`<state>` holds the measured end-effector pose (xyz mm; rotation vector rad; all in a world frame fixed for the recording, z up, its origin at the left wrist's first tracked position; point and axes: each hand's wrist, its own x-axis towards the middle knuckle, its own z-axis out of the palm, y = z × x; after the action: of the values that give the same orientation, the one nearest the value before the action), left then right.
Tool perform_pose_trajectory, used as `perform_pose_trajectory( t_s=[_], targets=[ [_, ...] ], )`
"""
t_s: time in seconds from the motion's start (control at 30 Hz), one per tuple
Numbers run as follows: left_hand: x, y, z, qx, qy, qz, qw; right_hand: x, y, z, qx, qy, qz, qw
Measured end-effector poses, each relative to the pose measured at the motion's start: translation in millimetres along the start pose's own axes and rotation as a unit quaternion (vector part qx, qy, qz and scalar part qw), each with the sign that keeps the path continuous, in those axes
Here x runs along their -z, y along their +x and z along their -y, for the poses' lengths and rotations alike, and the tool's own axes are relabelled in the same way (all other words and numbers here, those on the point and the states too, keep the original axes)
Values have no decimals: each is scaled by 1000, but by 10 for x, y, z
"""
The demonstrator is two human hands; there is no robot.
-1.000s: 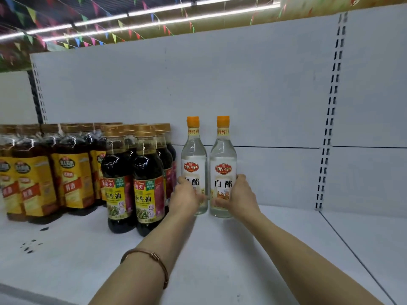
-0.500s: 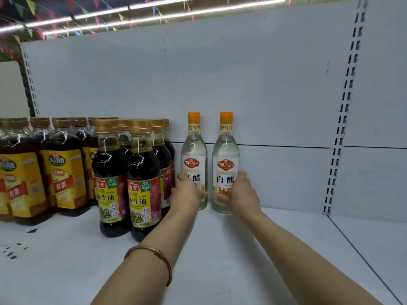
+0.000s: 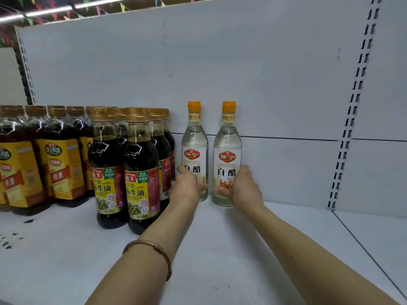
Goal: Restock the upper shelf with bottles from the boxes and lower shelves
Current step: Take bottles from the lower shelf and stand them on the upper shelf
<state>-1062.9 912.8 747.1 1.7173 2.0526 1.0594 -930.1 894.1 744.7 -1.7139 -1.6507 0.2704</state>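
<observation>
Both clear glass vinegar bottles now stand farther back, against the smooth white back panel [image 3: 275,84]. The left hand [image 3: 187,186] grips the left vinegar bottle [image 3: 195,148]; the right hand [image 3: 242,186] grips the right vinegar bottle [image 3: 228,150], both upright on the shelf [image 3: 220,249].

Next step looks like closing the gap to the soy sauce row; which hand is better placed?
Probably the left hand: it grips the left vinegar bottle, which stands beside the soy sauce bottles. The right hand holds the farther bottle.

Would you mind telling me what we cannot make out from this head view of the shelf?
- Boxes and lower shelves: outside the frame.
- Lower labels of both vinegar bottles: covered by the left hand and right hand.
- Rear soy sauce bottles: hidden behind the front ones.
- Leftmost yellow-label bottle: cut by the frame edge.
</observation>
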Motion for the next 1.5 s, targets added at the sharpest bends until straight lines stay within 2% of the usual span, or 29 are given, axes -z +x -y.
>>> perform_pose_trajectory(
  t_s=[0.13, 0.23, 0.4, 0.6, 0.8, 1.0, 1.23, 1.5],
  targets=[
    [25, -4, 1, 8, -40, 20, 999, -2, 12, -20, 1, 15, 11, 1000],
    [64, -133, 74, 15, -85, 51, 995, 62, -17, -14, -15, 79, 46, 996],
    [206, -496, 109, -26, -73, 55, 995, 349, -317, 59, -40, 130, 63, 989],
    [600, -1067, 56, -132, -48, 47, 989, 750, -983, 314, 64, 123, 90, 986],
    [1115, -1793, 278, -189, -63, 25, 980, 928, -1716, 693, 114, 130, 89, 981],
    [1815, -2586, 850, -167, -72, 10, 983, 963, -2642, 1275, 165, 131, 127, 969],
    [2526, -3512, 1736, -92, -107, -16, 990, 731, -3761, 1998, 239, 132, 198, 941],
    [3549, -4499, 2592, 7, -2, -68, 998, 120, -4693, 2828, 338, 164, 291, 880]
  ],
)
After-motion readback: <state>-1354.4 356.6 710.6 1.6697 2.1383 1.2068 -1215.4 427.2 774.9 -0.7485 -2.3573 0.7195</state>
